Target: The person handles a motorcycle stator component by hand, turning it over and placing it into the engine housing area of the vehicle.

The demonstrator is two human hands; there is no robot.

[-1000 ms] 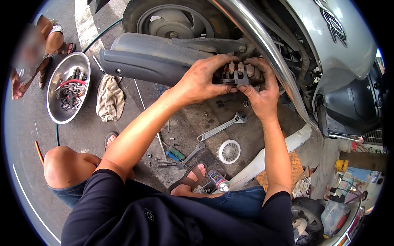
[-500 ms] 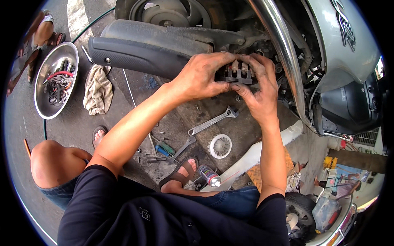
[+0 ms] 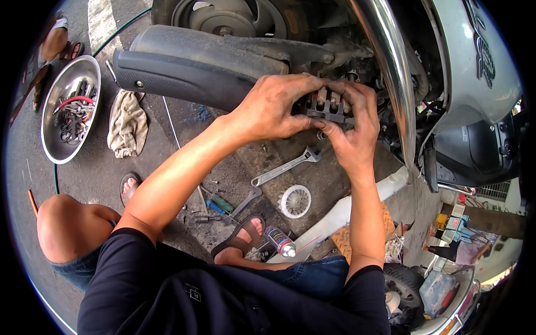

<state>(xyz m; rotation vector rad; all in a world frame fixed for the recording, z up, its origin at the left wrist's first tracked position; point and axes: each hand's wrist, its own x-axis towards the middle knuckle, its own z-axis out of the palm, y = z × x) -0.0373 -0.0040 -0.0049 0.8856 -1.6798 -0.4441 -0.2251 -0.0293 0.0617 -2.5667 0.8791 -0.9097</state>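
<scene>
Both my hands are closed around a dark metal part with upright prongs and brownish pieces between them (image 3: 328,114), at the engine side of a scooter. My left hand (image 3: 273,106) grips its left end, fingers over the top and thumb along the near edge. My right hand (image 3: 357,131) curves round the right end, its thumb meeting the left thumb below the part. Grime darkens the fingers. Whether the part is loose or fixed to the engine I cannot tell. Just left of the hands lies the black exhaust muffler (image 3: 190,70), with the wheel (image 3: 223,19) beyond it.
On the floor are an adjustable wrench (image 3: 286,166), a white fan wheel (image 3: 295,201), screwdrivers (image 3: 219,205), a spray can (image 3: 281,242) and a rag (image 3: 128,124). A metal bowl of tools (image 3: 71,109) stands left, near another person's feet. A chrome bar (image 3: 391,72) crosses right of my hands.
The view has shifted slightly, so the floor items sit a little further left. Both hands keep their hold on the part, with hardly any change in the fingers.
</scene>
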